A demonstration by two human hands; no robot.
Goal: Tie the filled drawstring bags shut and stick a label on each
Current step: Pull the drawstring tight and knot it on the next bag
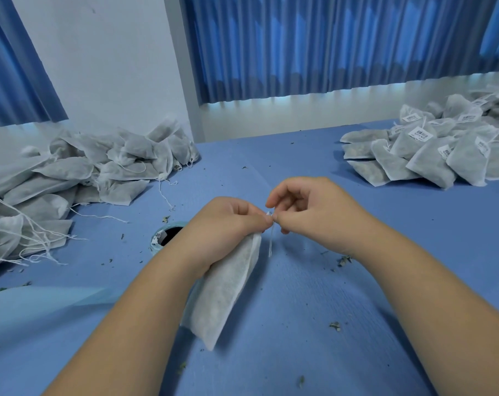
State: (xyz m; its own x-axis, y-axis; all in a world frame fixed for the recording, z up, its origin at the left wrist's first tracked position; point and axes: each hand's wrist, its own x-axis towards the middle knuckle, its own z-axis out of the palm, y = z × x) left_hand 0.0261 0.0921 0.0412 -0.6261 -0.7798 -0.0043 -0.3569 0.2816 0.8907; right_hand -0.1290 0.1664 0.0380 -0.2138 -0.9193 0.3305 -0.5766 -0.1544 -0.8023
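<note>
A filled white drawstring bag (pixel 225 292) hangs slanted over the blue table, its top gripped in my left hand (pixel 228 224). My right hand (pixel 308 207) pinches the bag's white string (pixel 270 241) right beside the left fingertips; a short end of string dangles below them. A roll of labels (pixel 164 237) lies on the table just left of my left wrist, partly hidden by it.
A heap of unlabelled bags (pixel 79 172) with loose strings fills the left side. A pile of labelled bags (pixel 442 150) lies at the back right. Bits of dried herb (pixel 335 326) dot the blue table (pixel 299 310). A pale backing strip (pixel 42 298) curls at the left front.
</note>
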